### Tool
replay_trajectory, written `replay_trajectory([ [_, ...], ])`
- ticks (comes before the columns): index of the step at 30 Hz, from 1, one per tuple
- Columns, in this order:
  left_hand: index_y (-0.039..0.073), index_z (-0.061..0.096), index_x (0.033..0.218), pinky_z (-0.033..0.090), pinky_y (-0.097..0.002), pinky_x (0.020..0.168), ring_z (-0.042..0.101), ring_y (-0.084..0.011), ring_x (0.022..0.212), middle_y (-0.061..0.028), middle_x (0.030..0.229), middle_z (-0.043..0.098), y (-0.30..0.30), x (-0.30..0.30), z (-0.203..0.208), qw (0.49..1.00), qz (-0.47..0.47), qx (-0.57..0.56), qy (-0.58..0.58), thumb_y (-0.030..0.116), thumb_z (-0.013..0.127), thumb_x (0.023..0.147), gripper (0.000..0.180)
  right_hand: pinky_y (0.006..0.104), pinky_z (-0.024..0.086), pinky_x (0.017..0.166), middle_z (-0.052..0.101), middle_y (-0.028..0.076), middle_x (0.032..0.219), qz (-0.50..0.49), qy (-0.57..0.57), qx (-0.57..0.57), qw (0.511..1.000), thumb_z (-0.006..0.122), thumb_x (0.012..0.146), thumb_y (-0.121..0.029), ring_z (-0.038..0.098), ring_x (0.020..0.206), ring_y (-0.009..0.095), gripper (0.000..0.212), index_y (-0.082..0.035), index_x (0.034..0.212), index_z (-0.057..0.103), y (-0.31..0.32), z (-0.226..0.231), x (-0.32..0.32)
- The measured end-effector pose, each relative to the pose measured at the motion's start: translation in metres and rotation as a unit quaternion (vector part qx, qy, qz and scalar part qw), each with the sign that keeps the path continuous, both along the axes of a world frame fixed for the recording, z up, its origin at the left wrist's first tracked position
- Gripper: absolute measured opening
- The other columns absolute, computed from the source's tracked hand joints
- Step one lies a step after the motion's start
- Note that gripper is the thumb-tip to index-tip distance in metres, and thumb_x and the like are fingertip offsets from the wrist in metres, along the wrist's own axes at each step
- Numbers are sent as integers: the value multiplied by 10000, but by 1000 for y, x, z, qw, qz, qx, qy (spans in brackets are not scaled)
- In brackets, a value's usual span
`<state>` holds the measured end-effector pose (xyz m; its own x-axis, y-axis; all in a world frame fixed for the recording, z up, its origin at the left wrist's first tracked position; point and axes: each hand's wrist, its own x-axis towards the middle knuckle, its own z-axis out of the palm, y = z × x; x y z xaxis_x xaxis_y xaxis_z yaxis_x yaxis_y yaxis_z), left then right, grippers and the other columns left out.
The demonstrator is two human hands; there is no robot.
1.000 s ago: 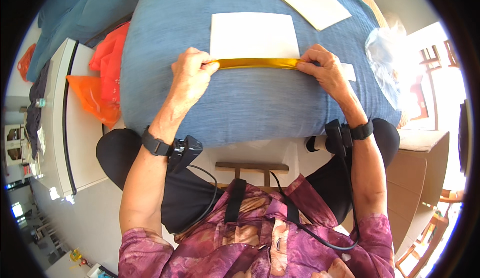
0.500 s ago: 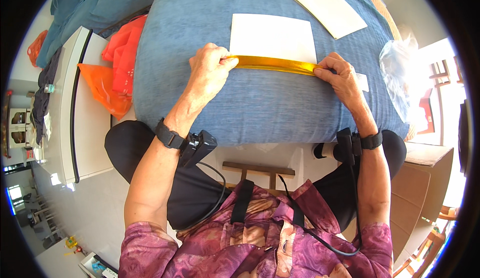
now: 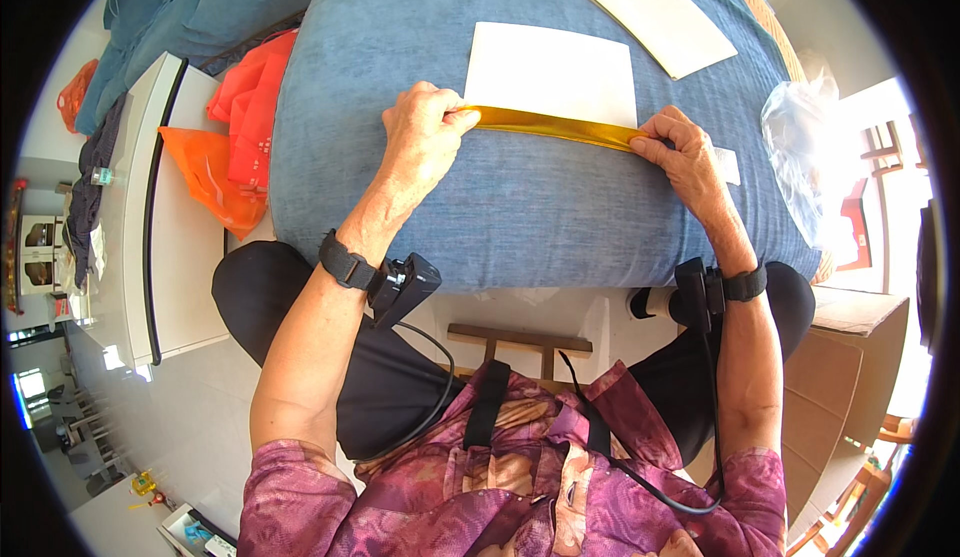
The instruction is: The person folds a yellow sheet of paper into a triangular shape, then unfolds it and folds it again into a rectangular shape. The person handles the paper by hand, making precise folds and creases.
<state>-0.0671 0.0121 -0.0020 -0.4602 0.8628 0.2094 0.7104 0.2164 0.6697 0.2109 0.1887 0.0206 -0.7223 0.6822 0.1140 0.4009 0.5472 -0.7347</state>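
A shiny gold strip (image 3: 555,127), which looks like foil paper or ribbon, is stretched between my hands. My left hand (image 3: 425,137) pinches its left end between thumb and fingers. At the other end, my right hand (image 3: 683,157) has the same kind of pinch on it. The strip runs along the near edge of a white sheet of paper (image 3: 550,72), slanting slightly down to the right. Whether strip and sheet touch I cannot tell. Both lie over a blue cloth-covered surface (image 3: 520,227). A small white piece (image 3: 728,165) shows beside my right hand.
A cream stack of sheets (image 3: 645,12) lies at the back right. A clear plastic bag (image 3: 795,147) rests at the right edge. Orange bags (image 3: 215,182) and a white cabinet (image 3: 185,287) are on the left. A cardboard box (image 3: 820,387) stands low on the right.
My left hand has shifted slightly right and up with its end of the strip. The strip's shine has dulled, and my right hand has barely moved.
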Motion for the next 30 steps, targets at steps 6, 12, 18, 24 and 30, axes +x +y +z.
replay_trajectory([
  [6, -44, 703, 895, 477, -301, 723, 552, -135, 808, -53, 915, 584, 0, -3, 1, 999, -15, -1, -48, 84, 768, 882, 144, 303, 463, 689, 563, 33, 842, 5, 10, 3, 1000, 752, 914, -146, 524, 752, 126, 162, 2, 869, 705, 0, -2, 0],
  [12, -49, 707, 902, 481, -298, 728, 559, -139, 805, -53, 928, 599, 1, -8, -2, 998, -33, -1, -57, 50, 783, 852, 134, 304, 465, 693, 573, 36, 850, 3, 12, -1, 1000, 750, 915, -144, 534, 757, 130, 157, 3, 873, 712, -1, -2, 0],
  [18, -55, 685, 890, 474, -300, 722, 549, -142, 791, -46, 893, 589, 3, -8, 0, 999, -30, -21, -9, 40, 778, 848, 140, 304, 470, 690, 580, 37, 851, 1, 11, -3, 1000, 751, 914, -145, 540, 754, 130, 155, 2, 881, 715, 1, -2, 0],
  [24, -59, 675, 896, 475, -312, 727, 550, -149, 798, -50, 889, 583, -3, -3, 6, 999, -39, -24, -1, 84, 762, 875, 168, 304, 470, 690, 581, 38, 849, 2, -1, 8, 1000, 753, 913, -148, 544, 753, 130, 160, 3, 880, 714, 3, -2, 0],
  [30, -65, 675, 918, 465, -321, 732, 556, -164, 804, -54, 903, 581, -5, -3, 4, 999, -48, 0, 18, 79, 741, 888, 162, 312, 472, 703, 586, 46, 857, 4, -8, -1, 1000, 744, 910, -147, 554, 760, 144, 161, 12, 929, 727, 3, 0, 0],
])
